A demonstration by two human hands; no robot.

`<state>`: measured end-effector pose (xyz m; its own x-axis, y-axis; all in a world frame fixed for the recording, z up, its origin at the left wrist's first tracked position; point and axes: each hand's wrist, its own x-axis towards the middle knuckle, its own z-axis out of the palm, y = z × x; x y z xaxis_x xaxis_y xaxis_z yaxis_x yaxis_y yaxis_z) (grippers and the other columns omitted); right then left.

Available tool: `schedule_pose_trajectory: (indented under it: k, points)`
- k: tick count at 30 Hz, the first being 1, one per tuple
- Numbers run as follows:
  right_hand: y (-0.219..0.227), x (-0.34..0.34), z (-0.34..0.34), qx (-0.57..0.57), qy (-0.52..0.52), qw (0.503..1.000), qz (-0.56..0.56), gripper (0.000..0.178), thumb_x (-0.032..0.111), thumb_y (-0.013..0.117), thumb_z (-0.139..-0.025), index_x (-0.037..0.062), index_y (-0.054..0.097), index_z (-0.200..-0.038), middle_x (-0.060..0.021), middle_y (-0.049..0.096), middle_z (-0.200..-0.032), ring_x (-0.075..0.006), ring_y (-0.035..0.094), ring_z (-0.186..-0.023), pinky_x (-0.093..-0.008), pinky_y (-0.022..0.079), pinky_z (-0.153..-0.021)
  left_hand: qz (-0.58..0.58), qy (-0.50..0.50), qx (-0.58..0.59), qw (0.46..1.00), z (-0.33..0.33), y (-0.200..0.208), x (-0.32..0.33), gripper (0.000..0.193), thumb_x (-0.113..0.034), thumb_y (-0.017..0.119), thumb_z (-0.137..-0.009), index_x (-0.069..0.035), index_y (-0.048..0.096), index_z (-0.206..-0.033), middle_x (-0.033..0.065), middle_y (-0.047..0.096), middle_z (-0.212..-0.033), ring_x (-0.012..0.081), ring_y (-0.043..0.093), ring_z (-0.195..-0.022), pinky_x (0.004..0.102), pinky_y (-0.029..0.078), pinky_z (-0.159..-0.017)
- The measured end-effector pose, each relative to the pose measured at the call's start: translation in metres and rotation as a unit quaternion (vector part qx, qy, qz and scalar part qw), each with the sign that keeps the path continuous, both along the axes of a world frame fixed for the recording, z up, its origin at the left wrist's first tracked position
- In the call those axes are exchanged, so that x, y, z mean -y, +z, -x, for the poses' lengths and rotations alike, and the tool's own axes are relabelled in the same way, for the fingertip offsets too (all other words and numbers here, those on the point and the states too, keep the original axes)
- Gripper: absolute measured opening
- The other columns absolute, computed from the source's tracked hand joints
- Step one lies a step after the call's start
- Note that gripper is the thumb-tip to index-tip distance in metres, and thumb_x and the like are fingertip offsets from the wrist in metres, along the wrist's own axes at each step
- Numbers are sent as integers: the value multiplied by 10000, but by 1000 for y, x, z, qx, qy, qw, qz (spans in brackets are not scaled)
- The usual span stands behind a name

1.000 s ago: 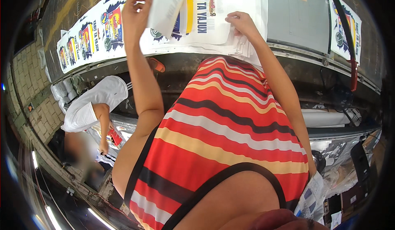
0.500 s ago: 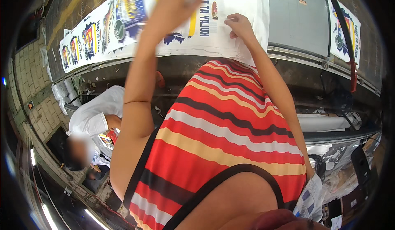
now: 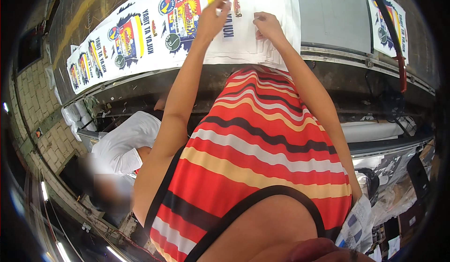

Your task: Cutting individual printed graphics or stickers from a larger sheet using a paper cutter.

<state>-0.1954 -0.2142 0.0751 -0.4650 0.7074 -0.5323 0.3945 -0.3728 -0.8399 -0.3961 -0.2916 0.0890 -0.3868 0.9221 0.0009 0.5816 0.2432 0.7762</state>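
Observation:
A long stack of white printed sheets, with blue, yellow and red artwork, lies along the bench in front of me. My left hand is over the printed part, its fingers bent with a gap between thumb and fingertips. To its right, my right hand has its fingers curled at the blank margin, seemingly pinching a sheet. Several layered sheet edges fan out just below that hand. The exact contact under both hands' fingertips is hidden.
A grey flat panel adjoins the stack on the right, with another printed sheet beyond it. A dark strap with a red end hangs in front. At lower left a person in a white shirt bends over. White rolls lie at right.
My left hand has come down and back toward me, and the lifted, blurred printed sheet now lies flat. My right hand stays near the margin, its fingers more curled. The co-worker has shifted rightward.

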Motion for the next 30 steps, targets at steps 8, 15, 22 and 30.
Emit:
schedule_pose_trajectory:
  k: [8, 15, 22, 30]
  points:
    - [4, -1, 2, -18, -9, 1000, -10, 411, 100, 548, -862, -61, 601, -1236, -158, 710, -999, -216, 711, -618, -312, 610, -539, 59, 87, -271, 957, 87, -54, 47, 762, -605, 451, -981, -62, 364, -1508, 182, 228, -1620, 416, 160, -1503, 747, 59, -1108]
    - [-6, 0, 4, -47, -40, 998, -14, 335, 109, 591, -895, -37, 623, -1194, -139, 710, -921, -203, 702, -583, -302, 592, -496, 101, 94, -309, 941, 100, -73, 66, 793, -635, 396, -983, -117, 273, -1570, 171, 169, -1649, 410, 93, -1524, 780, 25, -1091]
    - [-10, 1, 5, -52, -61, 997, -7, 331, 126, 648, -890, -25, 637, -1184, -129, 714, -919, -178, 677, -554, -289, 583, -477, 103, 103, -319, 936, 100, -75, 65, 808, -660, 383, -980, -120, 272, -1571, 174, 166, -1649, 412, 81, -1525, 784, 15, -1088]
    - [-12, 1, 5, -52, -66, 996, -15, 314, 116, 654, -882, -12, 655, -1168, -113, 715, -893, -165, 678, -567, -285, 584, -482, 105, 91, -316, 938, 95, -76, 64, 826, -666, 364, -982, -79, 283, -1559, 197, 160, -1645, 436, 77, -1519, 789, 15, -1081]
